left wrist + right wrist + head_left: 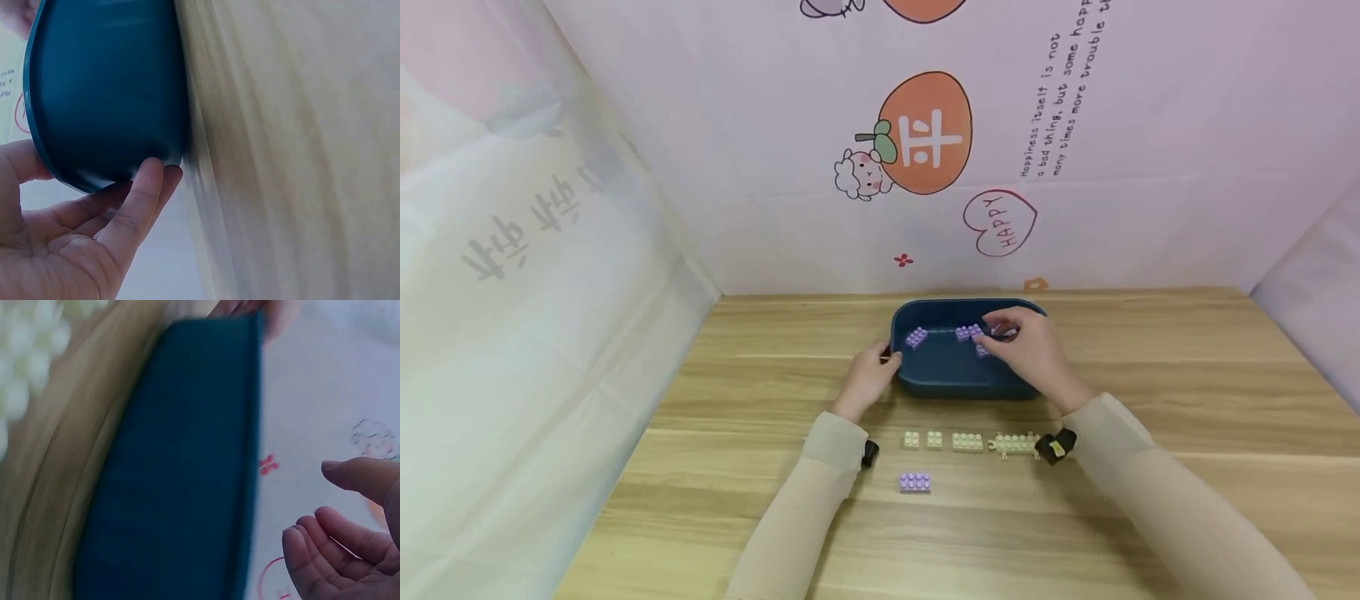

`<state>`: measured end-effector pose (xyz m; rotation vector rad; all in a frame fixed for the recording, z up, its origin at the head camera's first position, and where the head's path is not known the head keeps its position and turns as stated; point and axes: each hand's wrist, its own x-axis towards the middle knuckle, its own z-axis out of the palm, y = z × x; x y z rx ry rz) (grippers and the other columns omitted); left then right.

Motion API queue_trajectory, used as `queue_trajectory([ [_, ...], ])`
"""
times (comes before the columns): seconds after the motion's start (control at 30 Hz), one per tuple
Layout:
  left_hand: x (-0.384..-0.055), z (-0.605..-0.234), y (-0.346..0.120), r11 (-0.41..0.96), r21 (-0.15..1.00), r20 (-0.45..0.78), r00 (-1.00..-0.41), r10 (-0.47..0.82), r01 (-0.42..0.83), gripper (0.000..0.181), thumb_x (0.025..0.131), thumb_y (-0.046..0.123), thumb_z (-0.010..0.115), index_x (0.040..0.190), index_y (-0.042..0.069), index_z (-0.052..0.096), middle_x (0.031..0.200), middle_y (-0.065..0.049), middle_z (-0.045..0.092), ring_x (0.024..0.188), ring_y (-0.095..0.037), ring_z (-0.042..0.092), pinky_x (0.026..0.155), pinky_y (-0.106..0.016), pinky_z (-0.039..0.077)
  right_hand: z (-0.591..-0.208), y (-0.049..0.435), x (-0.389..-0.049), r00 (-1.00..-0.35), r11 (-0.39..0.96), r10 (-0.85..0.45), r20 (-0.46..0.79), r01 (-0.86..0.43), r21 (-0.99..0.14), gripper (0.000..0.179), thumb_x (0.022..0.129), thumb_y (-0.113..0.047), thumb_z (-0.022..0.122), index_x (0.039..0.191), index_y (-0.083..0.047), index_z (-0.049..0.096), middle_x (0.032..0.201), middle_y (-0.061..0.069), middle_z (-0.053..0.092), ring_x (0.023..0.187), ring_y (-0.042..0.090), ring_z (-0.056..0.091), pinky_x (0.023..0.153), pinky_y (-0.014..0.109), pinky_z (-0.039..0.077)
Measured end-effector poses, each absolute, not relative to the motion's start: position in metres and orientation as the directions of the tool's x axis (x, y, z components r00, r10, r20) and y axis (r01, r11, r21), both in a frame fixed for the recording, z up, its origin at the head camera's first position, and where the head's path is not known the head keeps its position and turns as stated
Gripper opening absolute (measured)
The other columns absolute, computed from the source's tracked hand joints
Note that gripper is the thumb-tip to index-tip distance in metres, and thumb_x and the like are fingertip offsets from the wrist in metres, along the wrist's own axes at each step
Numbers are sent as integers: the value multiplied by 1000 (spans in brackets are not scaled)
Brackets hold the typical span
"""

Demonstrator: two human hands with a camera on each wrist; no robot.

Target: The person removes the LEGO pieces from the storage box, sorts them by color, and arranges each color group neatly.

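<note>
A dark blue plastic bin [962, 389] stands on the wooden table. At its left end my left hand [867, 382] holds the wall, thumb at the rim and fingers against the outside in the left wrist view. My right hand [1028, 348] reaches over the bin's right part. The right wrist view shows a gap between its thumb [359, 475] and curved fingers, with nothing between them. Inside the bin lie several purple toy building bricks, one [916, 337] at the left and others [967, 332] close to my right fingertips. My right hand partly hides those.
In front of the bin is a row of cream bricks [967, 442], with a longer cream piece [1015, 444] by my right wrist. A purple brick [914, 482] lies nearer to me. Behind the table hangs a printed white cloth [805, 208].
</note>
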<state>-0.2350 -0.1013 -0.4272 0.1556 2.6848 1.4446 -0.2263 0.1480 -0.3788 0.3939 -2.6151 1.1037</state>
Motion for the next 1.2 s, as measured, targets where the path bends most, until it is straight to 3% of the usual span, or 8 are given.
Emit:
queue_trajectory([
  [0.33,-236,-423,-98,562,824,-16,-989,146,70,45,101,21,49,138,-2,49,131,-21,59,119,-31,58,100,-42,49,-389,155,-251,-969,734,-88,232,-220,-643,34,85,-17,74,111,3,68,104,23,69,91,32,65,81,48,54],
  [0.63,-234,-424,-98,555,828,-16,-987,163,78,45,101,20,48,139,-3,47,132,-21,58,120,-32,58,100,-42,49,-400,150,-263,-998,802,-54,15,-53,-595,45,86,-24,73,116,8,64,106,23,66,93,33,63,83,47,52],
  [1.2,-236,-427,-101,555,831,-49,-989,137,35,47,101,23,48,142,0,45,134,-20,57,121,-31,57,99,-42,50,-419,142,-283,-998,808,-17,-56,19,-588,49,81,-17,77,118,10,61,121,29,62,106,39,61,93,51,51],
])
